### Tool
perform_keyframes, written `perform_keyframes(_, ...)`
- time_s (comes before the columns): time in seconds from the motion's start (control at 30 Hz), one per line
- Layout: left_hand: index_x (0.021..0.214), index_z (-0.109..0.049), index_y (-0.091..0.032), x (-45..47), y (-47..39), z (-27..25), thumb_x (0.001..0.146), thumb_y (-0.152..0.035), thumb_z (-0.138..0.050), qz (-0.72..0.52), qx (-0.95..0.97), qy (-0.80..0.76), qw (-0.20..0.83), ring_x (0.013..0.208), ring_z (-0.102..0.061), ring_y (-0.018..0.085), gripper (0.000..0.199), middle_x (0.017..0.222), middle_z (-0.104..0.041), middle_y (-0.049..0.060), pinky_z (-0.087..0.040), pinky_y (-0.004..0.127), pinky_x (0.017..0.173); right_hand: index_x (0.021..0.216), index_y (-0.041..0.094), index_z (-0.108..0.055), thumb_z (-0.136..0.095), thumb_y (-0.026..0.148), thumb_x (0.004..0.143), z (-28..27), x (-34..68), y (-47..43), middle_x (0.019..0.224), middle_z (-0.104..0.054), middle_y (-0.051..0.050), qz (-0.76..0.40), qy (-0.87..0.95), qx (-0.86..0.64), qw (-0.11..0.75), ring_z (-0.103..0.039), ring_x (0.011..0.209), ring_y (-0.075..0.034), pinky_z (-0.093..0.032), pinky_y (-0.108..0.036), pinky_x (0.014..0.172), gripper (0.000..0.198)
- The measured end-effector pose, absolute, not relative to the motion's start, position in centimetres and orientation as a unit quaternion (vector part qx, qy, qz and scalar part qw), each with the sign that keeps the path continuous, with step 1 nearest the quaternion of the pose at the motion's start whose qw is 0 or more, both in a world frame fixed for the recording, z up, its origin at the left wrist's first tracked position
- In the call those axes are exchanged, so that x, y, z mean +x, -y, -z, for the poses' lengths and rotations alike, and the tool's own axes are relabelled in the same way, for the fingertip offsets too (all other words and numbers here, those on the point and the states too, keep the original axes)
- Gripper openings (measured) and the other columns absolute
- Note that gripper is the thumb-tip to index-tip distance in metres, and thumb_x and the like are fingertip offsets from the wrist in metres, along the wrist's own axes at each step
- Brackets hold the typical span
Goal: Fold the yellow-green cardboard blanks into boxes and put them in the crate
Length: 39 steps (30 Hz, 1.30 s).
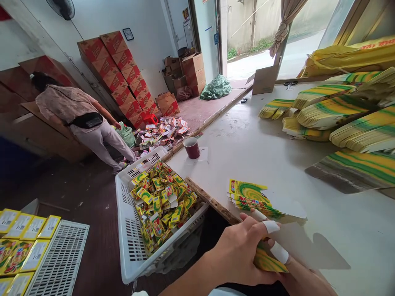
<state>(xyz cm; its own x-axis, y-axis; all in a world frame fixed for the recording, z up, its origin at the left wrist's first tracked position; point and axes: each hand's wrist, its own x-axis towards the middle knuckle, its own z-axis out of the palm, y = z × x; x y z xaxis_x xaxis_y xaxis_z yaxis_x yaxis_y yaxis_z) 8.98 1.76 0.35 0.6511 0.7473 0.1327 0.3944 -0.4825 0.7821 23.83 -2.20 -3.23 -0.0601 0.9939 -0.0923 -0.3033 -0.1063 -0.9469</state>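
A small yellow and green carton (268, 262) is between my two hands near the front edge of the white table. My left hand (236, 250) wraps round it, fingers bent, with white tape on fingertips. From the right, my right hand (300, 273) closes on the same carton, one digit also taped; its other fingers are largely hidden. Just beyond the hands lies a fanned stack of flat yellow and green cartons (249, 193). Left of my hands, a white plastic basket (125, 222) holds many small folded cartons (163, 201).
A maroon mug (191, 148) stands near the table edge. Bundled flat cartons (333, 111) pile up at right. Yellow boxes (35, 226) sit on a white crate (66, 255) at lower left. A person (77, 111) bends near stacked red-brown boxes (119, 74).
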Motion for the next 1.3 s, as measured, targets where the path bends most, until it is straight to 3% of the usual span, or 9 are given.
perform_keyframes(0.17,0.116,-0.048,-0.026,9.0,-1.9,-0.1,0.060,-0.033,-0.082,-0.216,0.796,-0.405,0.394,0.088,-0.070,0.028,0.066,0.103,-0.065,0.004,-0.058,0.039,0.081,0.146,0.025,-0.050,-0.056,0.059,0.090,3.2,24.3,2.5,0.137,-0.064,-0.012,-0.485,0.476,-0.507,0.531,-0.058,0.129,-0.034,-0.054,-0.044,0.103,0.066)
perform_keyframes(0.27,0.122,-0.034,-0.027,9.2,-2.1,-0.3,0.061,-0.028,-0.079,-0.216,0.759,-0.411,0.457,0.081,-0.069,0.026,0.076,0.097,-0.064,0.001,-0.057,0.038,0.077,0.146,0.030,-0.049,-0.054,0.043,0.096,3.6,24.2,3.2,0.151,-0.051,-0.007,-0.364,0.580,-0.507,0.524,-0.047,0.139,-0.031,-0.044,-0.045,0.113,0.053)
perform_keyframes(0.4,0.115,-0.032,-0.028,8.9,-2.3,-0.8,0.057,-0.025,-0.081,-0.253,0.723,-0.427,0.480,0.092,-0.067,0.027,0.076,0.108,-0.062,0.006,-0.056,0.040,0.079,0.131,0.040,-0.062,-0.049,0.019,0.096,4.0,24.4,3.0,0.155,-0.046,-0.001,-0.264,0.689,-0.439,0.513,-0.055,0.134,-0.026,-0.055,-0.038,0.101,0.043)
perform_keyframes(0.67,0.125,-0.041,-0.025,7.8,-2.3,-2.0,0.051,-0.021,-0.087,-0.158,0.770,-0.425,0.449,0.098,-0.070,0.033,0.087,0.117,-0.067,0.009,-0.056,0.045,0.085,0.110,0.032,-0.073,-0.055,0.017,0.084,2.3,27.1,2.2,0.150,-0.052,-0.007,-0.379,0.722,-0.412,0.407,-0.057,0.131,-0.032,-0.058,-0.040,0.095,0.034)
perform_keyframes(0.77,0.124,-0.044,-0.022,8.3,-2.2,-1.9,0.057,-0.019,-0.081,-0.153,0.787,-0.434,0.411,0.100,-0.069,0.037,0.076,0.117,-0.068,0.012,-0.056,0.048,0.085,0.094,0.026,-0.074,-0.060,0.016,0.074,1.5,26.0,2.1,0.145,-0.056,-0.011,-0.396,0.695,-0.456,0.391,-0.062,0.124,-0.034,-0.058,-0.044,0.095,0.026)
perform_keyframes(0.9,0.121,-0.045,-0.025,7.2,-3.0,-2.4,0.065,-0.021,-0.076,-0.211,0.766,-0.465,0.392,0.102,-0.067,0.030,0.064,0.112,-0.067,0.008,-0.053,0.043,0.090,0.134,0.027,-0.054,-0.062,0.026,0.084,2.0,24.1,1.3,0.148,-0.053,-0.012,-0.420,0.605,-0.482,0.475,-0.055,0.132,-0.030,-0.052,-0.048,0.103,0.051)
perform_keyframes(0.97,0.120,-0.044,-0.024,5.4,-4.1,-2.6,0.068,-0.025,-0.074,-0.263,0.725,-0.533,0.347,0.103,-0.066,0.029,0.061,0.112,-0.065,0.008,-0.052,0.045,0.093,0.143,0.027,-0.042,-0.063,0.035,0.087,2.7,23.9,0.1,0.144,-0.056,-0.013,-0.387,0.574,-0.513,0.508,-0.059,0.128,-0.029,-0.052,-0.048,0.103,0.061)
perform_keyframes(1.13,0.126,-0.040,-0.015,0.3,-7.2,-2.0,0.064,-0.032,-0.076,-0.377,0.608,-0.696,0.067,0.131,-0.045,0.042,0.074,0.131,-0.051,0.020,-0.032,0.061,0.112,0.117,0.018,-0.059,-0.054,0.027,0.087,3.9,25.4,-3.9,0.115,-0.069,-0.016,-0.144,0.575,-0.679,0.433,-0.063,0.106,-0.034,-0.051,-0.054,0.091,0.032)
perform_keyframes(1.3,0.128,-0.040,-0.019,0.9,-6.5,-0.4,0.072,-0.044,-0.072,-0.375,0.616,-0.650,0.241,0.133,-0.046,0.036,0.070,0.135,-0.052,0.017,-0.033,0.055,0.114,0.100,0.021,-0.062,-0.052,0.013,0.077,4.4,25.7,-5.5,0.092,-0.071,-0.010,-0.121,0.591,-0.686,0.407,-0.061,0.087,-0.030,-0.048,-0.048,0.083,0.026)
